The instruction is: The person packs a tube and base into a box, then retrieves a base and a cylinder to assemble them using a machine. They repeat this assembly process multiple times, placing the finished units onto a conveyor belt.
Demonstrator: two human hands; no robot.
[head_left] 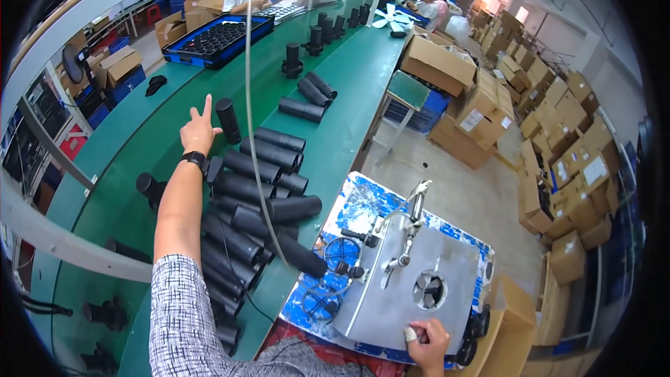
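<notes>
My left hand reaches out over the green conveyor belt, its index finger and thumb stretched out, holding nothing. Just right of it, a black tube stands upright, close to the thumb. Below lies a heap of black ribbed tubes on their sides. My right hand is at the near edge of a grey metal fixture plate, its fingers curled in; whether they hold anything is hidden. White tape wraps its thumb. The plate has a round opening with dark parts inside and a metal clamp arm.
More black tubes and upright black parts line the belt. A blue tray sits across it. A grey hose hangs in front. Cardboard boxes are stacked right; several people work at the far end.
</notes>
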